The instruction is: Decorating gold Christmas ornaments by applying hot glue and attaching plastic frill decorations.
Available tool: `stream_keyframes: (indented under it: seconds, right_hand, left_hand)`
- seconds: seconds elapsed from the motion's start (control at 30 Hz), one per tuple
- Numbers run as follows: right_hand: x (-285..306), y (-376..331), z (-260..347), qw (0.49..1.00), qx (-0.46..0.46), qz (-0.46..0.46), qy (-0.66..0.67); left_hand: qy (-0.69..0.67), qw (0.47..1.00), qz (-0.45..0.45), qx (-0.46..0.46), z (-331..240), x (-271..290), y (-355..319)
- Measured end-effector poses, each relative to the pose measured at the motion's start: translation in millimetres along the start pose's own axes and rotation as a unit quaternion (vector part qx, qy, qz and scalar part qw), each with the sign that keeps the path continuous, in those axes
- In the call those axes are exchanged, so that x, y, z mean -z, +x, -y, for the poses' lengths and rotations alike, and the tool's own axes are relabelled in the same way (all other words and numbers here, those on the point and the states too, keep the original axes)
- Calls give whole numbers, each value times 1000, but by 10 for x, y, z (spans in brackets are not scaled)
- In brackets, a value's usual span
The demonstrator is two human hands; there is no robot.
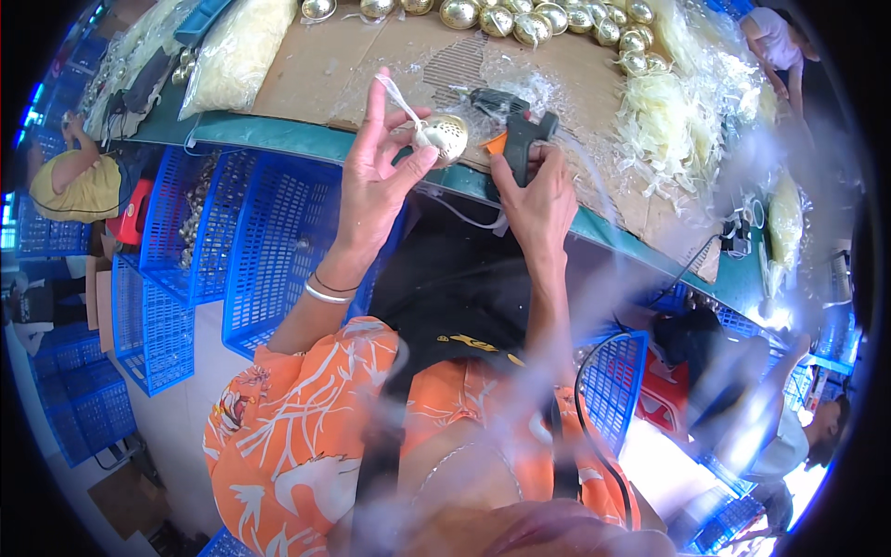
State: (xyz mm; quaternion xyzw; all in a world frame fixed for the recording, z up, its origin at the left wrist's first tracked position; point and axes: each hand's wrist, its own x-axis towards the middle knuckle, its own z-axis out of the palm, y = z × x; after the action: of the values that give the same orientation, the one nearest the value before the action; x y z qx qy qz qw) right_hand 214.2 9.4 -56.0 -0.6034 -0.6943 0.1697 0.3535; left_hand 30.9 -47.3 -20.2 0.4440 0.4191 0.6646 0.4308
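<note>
While the left hand (379, 174) pinches a gold ball's (450, 136) edge, the right hand (542, 198) clasps a glue gun (520, 139)

One glue gun (521, 137), one held golden ball (448, 137)

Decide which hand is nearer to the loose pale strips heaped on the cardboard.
Right. The right hand, gripping the glue gun, is left of the pale strips; the left hand, holding a gold ball, is farther left.
</note>
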Motion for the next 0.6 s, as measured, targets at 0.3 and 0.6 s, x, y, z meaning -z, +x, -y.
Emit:
stream_keyframes:
  seconds: [0.3,0.6]
  right_hand:
    - [293,269,246,858,-19,101,504]
    - [425,-34,406,926,62,75,364]
  left_hand:
    - [50,998,-22,-24,18,297,125]
    - [111,993,-10,-49,15,267,219]
